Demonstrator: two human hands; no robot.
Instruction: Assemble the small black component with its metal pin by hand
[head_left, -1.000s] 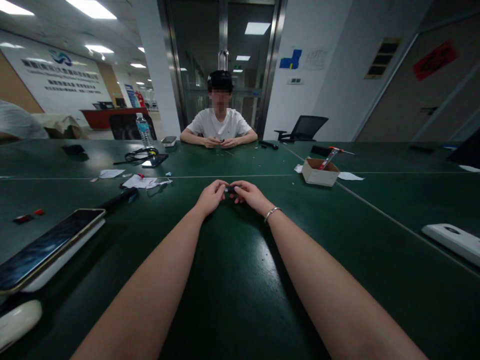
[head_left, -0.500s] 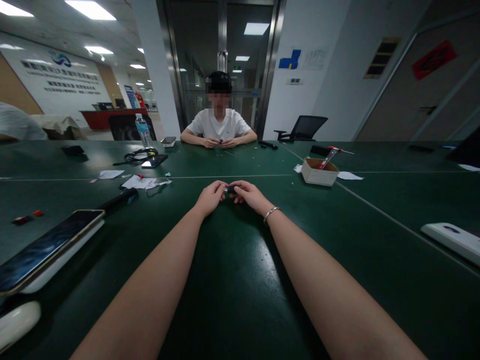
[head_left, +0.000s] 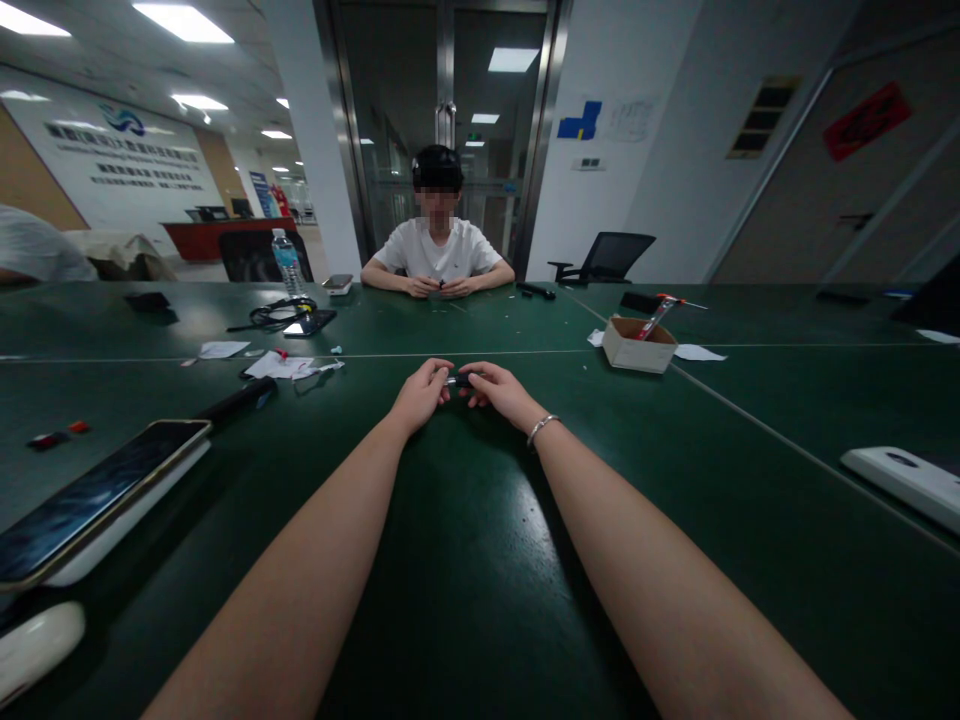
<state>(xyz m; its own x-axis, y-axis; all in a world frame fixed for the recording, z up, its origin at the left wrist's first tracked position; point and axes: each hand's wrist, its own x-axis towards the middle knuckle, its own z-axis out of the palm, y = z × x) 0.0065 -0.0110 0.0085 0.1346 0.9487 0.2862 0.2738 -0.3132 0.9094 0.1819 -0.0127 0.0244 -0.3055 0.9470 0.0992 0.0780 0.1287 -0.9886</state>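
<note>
Out over the dark green table, my two hands meet around a small black piece with a silver end. It is too small to name its kind. My left hand pinches the silver end between thumb and fingers. The black part is gripped by my right hand, which is closed from the other side. A silver bracelet circles my right wrist. Fingers cover part of the piece.
Left of my arms are a phone, a white mouse and torn papers. A small box with a red-handled tool stands ahead on the right. Across the table sits a person; a white device lies far right.
The silver end shows a little more between my fingertips than before. Both hands stay in almost the same place, still closed on the small piece.
</note>
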